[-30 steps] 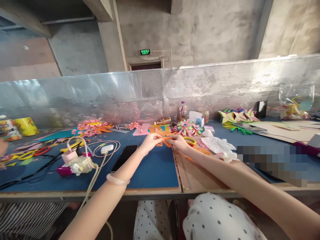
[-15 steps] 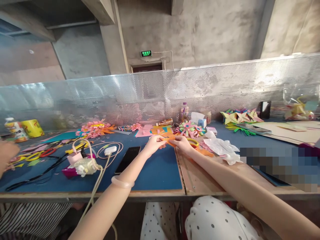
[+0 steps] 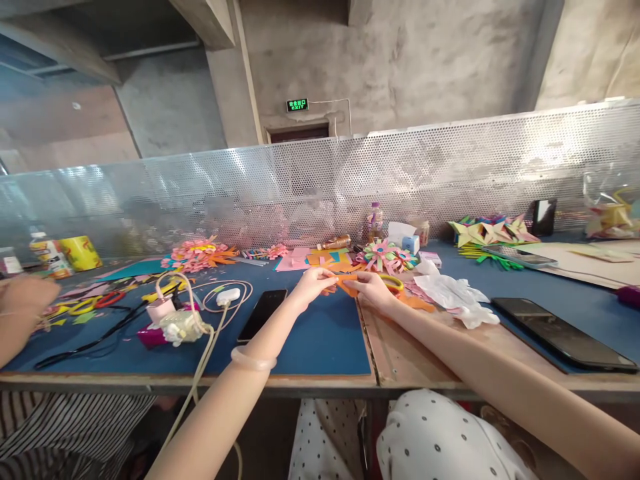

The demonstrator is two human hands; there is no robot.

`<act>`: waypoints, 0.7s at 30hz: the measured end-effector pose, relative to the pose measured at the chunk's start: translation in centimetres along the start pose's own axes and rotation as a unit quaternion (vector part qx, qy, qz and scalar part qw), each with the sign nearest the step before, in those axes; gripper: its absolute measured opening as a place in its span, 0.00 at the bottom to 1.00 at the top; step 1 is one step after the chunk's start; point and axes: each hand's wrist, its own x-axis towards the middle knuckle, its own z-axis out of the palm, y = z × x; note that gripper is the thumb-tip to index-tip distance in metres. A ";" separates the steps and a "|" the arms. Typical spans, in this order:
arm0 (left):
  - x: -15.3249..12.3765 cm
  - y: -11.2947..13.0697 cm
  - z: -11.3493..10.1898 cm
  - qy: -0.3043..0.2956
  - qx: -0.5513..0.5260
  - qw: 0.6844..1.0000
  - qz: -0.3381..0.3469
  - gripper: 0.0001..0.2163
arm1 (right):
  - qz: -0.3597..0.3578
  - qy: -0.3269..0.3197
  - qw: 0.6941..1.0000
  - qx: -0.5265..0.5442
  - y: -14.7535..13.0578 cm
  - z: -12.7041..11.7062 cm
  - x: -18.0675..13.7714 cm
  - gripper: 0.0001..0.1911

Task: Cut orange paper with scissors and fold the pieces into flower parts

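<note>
Both hands meet over the far edge of the blue board, with a piece of orange paper (image 3: 349, 285) between them. My left hand (image 3: 316, 287) pinches its left side, thumb and forefinger together. On its right side, my right hand (image 3: 373, 290) closes its fingers on the paper. Just beyond the right hand lie scissors with yellow handles (image 3: 393, 283), partly hidden. Behind the hands are pink paper sheets (image 3: 294, 260) and a pink-and-green paper flower (image 3: 383, 255). Orange paper scraps (image 3: 419, 304) lie beside my right wrist.
A black phone (image 3: 263, 312) lies left of my forearm, another phone (image 3: 563, 333) at right. A charger cable (image 3: 200, 360) hangs over the front edge. Crumpled white tissue (image 3: 455, 297) is at right. A co-worker's hand (image 3: 27, 303) is at far left.
The view has turned slightly left, so things sit further right in the picture. Both hands still hold the orange paper, which has shifted slightly between the fingers.
</note>
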 end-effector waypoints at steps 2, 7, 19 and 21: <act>0.0 0.0 0.1 -0.001 -0.002 1.000 -0.004 0.09 | -0.002 0.001 1.000 -0.005 0.0 -0.1 -0.1 0.19; -0.1 0.3 0.3 -0.004 0.003 1.000 -0.017 0.07 | -0.007 -0.006 1.000 -0.010 0.2 -0.2 -0.1 0.19; -0.1 0.1 0.3 -0.011 0.005 1.000 -0.008 0.08 | 0.006 -0.018 0.999 -0.037 0.2 -0.4 -0.2 0.19; -0.1 0.1 0.3 -0.010 0.003 1.000 -0.005 0.08 | 0.006 -0.011 0.999 -0.030 0.2 -0.4 -0.2 0.19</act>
